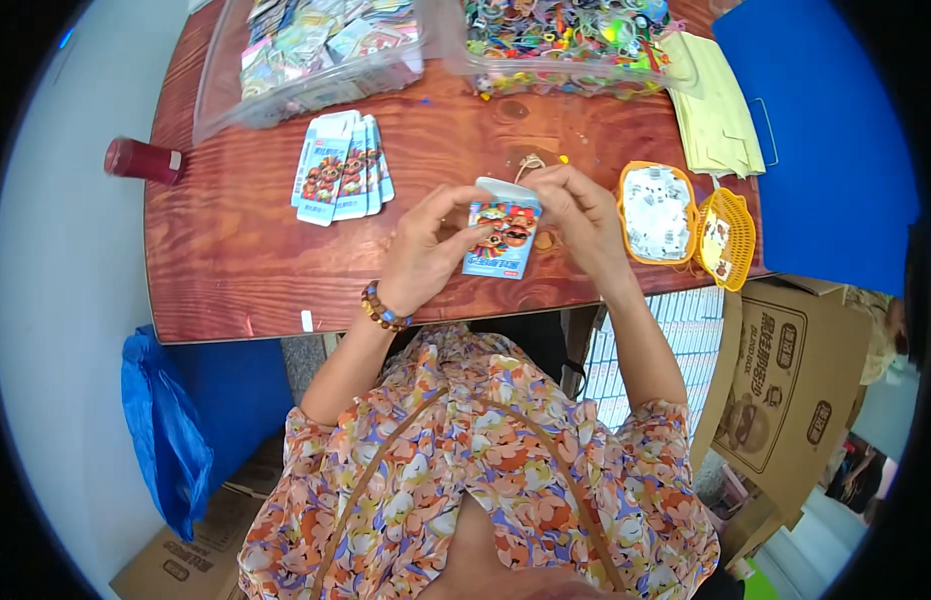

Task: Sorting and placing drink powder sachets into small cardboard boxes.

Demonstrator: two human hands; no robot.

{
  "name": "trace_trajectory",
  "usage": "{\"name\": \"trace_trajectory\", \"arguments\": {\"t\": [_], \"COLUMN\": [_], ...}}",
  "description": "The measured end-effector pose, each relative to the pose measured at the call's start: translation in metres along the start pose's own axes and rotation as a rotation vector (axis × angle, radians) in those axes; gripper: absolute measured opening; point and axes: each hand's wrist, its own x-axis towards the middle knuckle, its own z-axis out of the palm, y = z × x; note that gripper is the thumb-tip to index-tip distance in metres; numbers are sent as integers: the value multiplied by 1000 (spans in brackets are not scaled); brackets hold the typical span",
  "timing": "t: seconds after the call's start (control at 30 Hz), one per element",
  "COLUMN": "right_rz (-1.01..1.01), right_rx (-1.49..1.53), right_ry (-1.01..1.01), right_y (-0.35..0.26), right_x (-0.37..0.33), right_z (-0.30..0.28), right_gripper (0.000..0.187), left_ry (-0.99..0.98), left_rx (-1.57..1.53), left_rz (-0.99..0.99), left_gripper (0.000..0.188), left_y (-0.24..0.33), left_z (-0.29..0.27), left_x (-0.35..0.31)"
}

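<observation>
A small blue-and-white carton (501,255) with colourful cartoon figures is held above the table's front part, its white top flap (508,190) raised. My left hand (431,245) grips its left side, with the thumb across the printed front. At the upper right corner, by the flap, the bent fingers of my right hand (583,212) are closed on the carton; the fingertips are partly hidden. Just beyond them shows a beige cord loop (529,163); whether a finger touches it I cannot tell. Several flat cartons (326,175) of the same print lie overlapped to the left.
At the back stand clear bins of flat packets (331,40) and small colourful trinkets (576,45). Rightward are an orange basket (626,250) of white packets, a yellow basket (748,240) and yellow sheets (716,110). A dark red cup (144,161) lies left; cardboard boxes (786,390) stand lower right.
</observation>
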Motion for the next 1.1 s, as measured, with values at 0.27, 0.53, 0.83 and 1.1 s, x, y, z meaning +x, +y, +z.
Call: {"name": "trace_trajectory", "arguments": {"t": [0.27, 0.53, 0.83, 1.1], "right_rz": [159, 111, -189, -348], "right_rx": [4, -271, -718, -730], "right_ry": [-231, -233, -312, -148], "right_y": [-17, -35, -37, -25], "right_x": [17, 18, 8, -14], "right_z": [-11, -3, -1, 1], "right_gripper": [18, 17, 20, 32], "left_ry": [-65, -72, -52, -57], "left_rx": [-31, 7, 87, -4], "left_rz": [-33, 11, -81, -78], "left_gripper": [42, 53, 54, 37], "left_y": [5, 3, 4, -4], "left_z": [-8, -9, -3, 2], "left_x": [-8, -4, -9, -13]}}
